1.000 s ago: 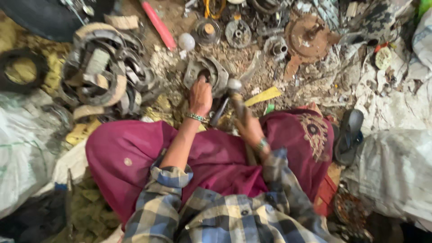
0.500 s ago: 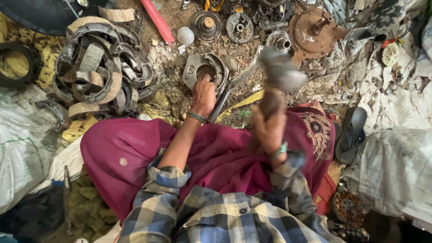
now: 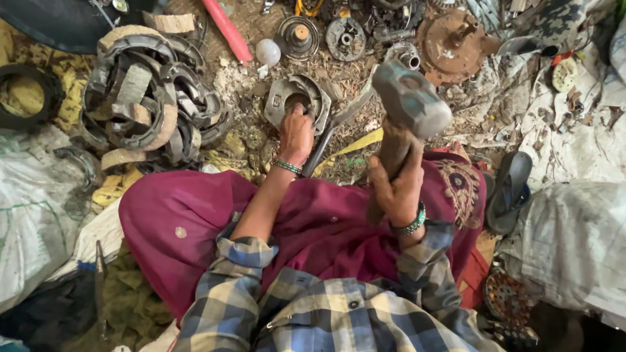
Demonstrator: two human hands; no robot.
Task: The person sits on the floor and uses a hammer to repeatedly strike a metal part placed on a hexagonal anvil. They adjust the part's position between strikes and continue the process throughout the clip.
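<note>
My right hand (image 3: 396, 189) grips the wooden handle of a heavy hammer (image 3: 411, 98), raised high toward the camera, its grey steel head above the ground. My left hand (image 3: 296, 135) rests on a curved grey metal brake part (image 3: 287, 96) lying on the dirt, fingers pressing at its middle. A long metal bar (image 3: 339, 124) lies just right of that part, beside a yellow strip (image 3: 355, 145). I sit with magenta cloth over my legs and checked sleeves.
A heap of worn brake shoes (image 3: 147, 104) lies at left, with a black rubber ring (image 3: 26, 98) beyond. Round rusty metal parts (image 3: 450, 42), a red tube (image 3: 227, 29) and a white bulb (image 3: 267, 52) sit at the back. White sacks (image 3: 574, 241) and a sandal (image 3: 512, 189) are at right.
My right hand has lifted the hammer from down beside the brake part up high toward the camera. My left hand has stayed on the part.
</note>
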